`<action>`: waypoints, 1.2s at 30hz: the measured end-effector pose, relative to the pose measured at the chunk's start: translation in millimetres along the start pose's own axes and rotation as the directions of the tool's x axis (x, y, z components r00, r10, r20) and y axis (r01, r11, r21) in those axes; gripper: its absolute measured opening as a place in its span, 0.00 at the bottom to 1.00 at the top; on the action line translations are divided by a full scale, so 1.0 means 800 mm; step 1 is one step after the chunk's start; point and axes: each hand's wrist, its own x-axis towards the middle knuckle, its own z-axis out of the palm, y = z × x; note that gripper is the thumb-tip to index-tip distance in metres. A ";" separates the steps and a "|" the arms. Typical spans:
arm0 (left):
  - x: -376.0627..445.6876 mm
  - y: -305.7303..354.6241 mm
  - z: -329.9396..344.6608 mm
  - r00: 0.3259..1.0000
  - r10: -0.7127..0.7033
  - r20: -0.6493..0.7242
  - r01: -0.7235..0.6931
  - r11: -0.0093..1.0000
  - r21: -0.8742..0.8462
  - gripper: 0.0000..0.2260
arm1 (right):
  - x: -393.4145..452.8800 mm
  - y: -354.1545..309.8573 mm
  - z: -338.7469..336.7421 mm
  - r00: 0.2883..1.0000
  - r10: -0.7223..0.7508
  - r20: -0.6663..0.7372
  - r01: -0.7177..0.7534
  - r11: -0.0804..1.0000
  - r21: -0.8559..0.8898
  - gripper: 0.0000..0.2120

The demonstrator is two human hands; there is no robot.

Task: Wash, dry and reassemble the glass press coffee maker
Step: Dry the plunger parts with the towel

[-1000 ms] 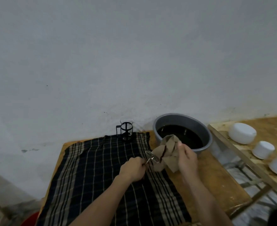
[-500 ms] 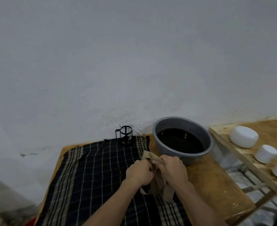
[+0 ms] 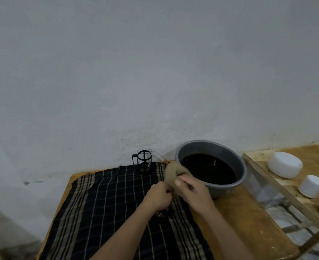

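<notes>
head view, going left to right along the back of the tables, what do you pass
glass press beaker in its black frame → beige cloth held in both hands → grey basin of dark water → large white bowl → smaller white bowl

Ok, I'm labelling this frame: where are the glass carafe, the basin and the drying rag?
glass carafe (image 3: 144, 160), head view, glass body
basin (image 3: 192, 148), head view, far rim
drying rag (image 3: 171, 170), head view, bunched top
</notes>
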 end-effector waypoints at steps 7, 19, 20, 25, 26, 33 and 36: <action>-0.001 0.007 0.010 0.999 -0.044 0.022 0.045 0.998 -0.049 0.11 | 0.019 -0.001 -0.001 0.996 -0.064 -0.058 0.037 0.926 -0.375 0.04; -0.004 0.010 -0.021 0.994 -0.028 0.101 0.052 0.969 -0.243 0.20 | 0.031 0.006 0.000 0.983 0.183 -0.012 -0.161 0.895 0.416 0.06; -0.005 0.011 -0.023 0.993 -0.022 0.115 0.053 0.961 -0.271 0.17 | 0.033 0.005 0.000 0.969 0.237 -0.065 -0.175 0.852 0.493 0.07; -0.007 0.015 -0.037 0.982 -0.125 0.139 0.177 0.866 -0.467 0.11 | 0.028 -0.012 -0.018 0.991 0.086 -0.099 -0.037 0.907 0.420 0.06; -0.006 0.018 -0.037 0.982 -0.133 0.132 0.181 0.863 -0.471 0.10 | 0.025 -0.016 -0.016 0.999 0.012 -0.043 0.002 0.950 0.311 0.05; -0.006 0.027 -0.023 0.978 -0.151 0.141 0.198 0.883 -0.426 0.10 | 0.028 -0.008 0.002 0.989 -0.091 -0.119 0.056 0.962 -0.268 0.09; -0.007 0.022 -0.024 0.970 -0.170 0.171 0.229 0.871 -0.434 0.09 | 0.034 -0.007 -0.003 0.992 -0.121 -0.041 0.095 0.914 -0.395 0.09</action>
